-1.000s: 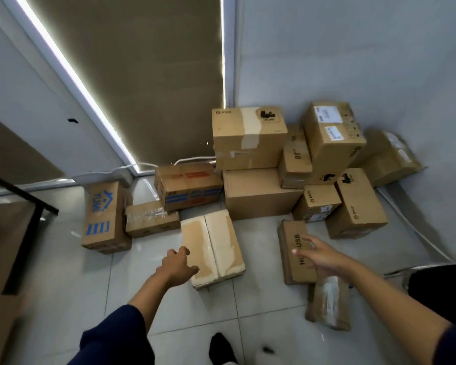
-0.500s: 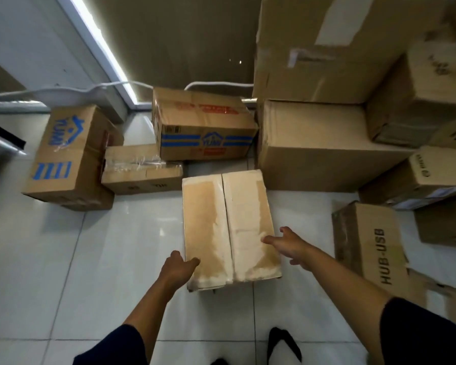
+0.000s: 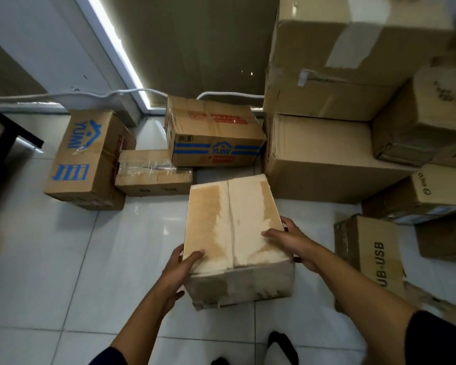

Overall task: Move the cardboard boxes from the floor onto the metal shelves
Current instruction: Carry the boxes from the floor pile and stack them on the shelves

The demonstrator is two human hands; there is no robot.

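Note:
A worn cardboard box (image 3: 232, 225) with a pale, peeled top sits in the middle of the white tiled floor, right in front of me. My left hand (image 3: 181, 270) grips its near left corner, thumb on top and fingers down the side. My right hand (image 3: 292, 239) clasps the right side, thumb across the top edge. The box looks tipped up slightly at its near end. No metal shelf shows except a dark frame (image 3: 8, 133) at the left edge.
Two boxes printed in blue (image 3: 84, 159) (image 3: 213, 135) and a flat taped box (image 3: 150, 175) lie behind. A tall stack of boxes (image 3: 334, 75) rises at the right. A HUB-USB box (image 3: 371, 254) lies to the right. White cables (image 3: 90, 94) run along the wall. My shoe (image 3: 282, 346) is below.
I have leaned in closer. Both hands moved from hovering beside the pale-topped box to gripping its left corner and right side, and its near end has come up a little.

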